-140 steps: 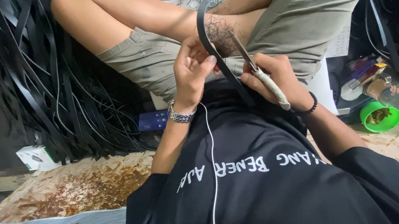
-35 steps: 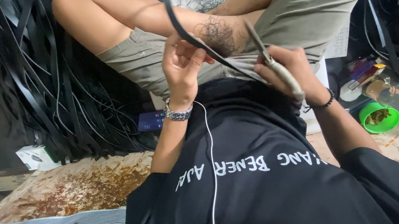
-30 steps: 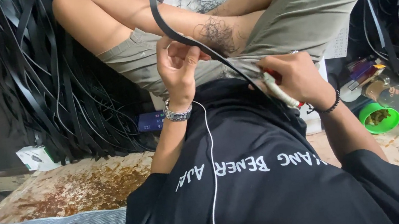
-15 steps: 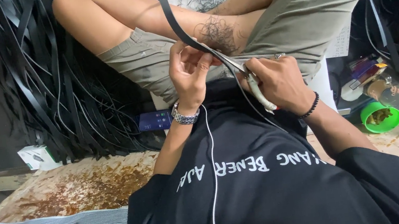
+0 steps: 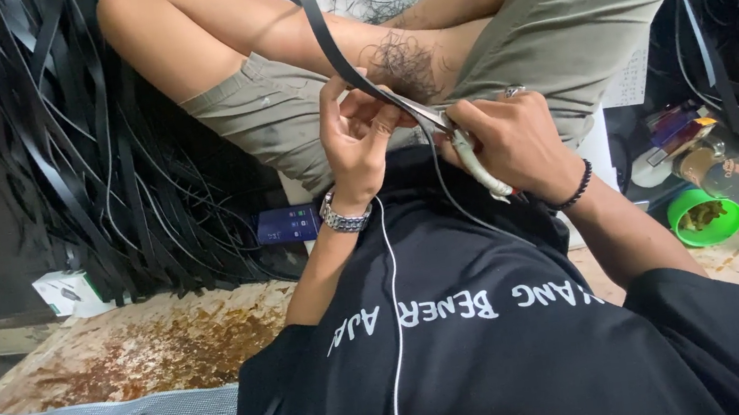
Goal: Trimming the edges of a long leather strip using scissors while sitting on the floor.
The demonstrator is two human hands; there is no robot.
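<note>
At frame centre, a thin, flexible black strip (image 5: 323, 37) is pinched by the left hand (image 5: 358, 138); a pale-handled knife (image 5: 467, 152) is gripped by the right hand (image 5: 514, 146).

Seen from above, the left hand (image 5: 358, 138) and right hand (image 5: 513, 143) meet over the lap, with a long strip (image 5: 323, 37) running up between the knees. A heap of strips (image 5: 77, 151) lies left; a small bowl (image 5: 704, 216) sits on the floor at right.
</note>
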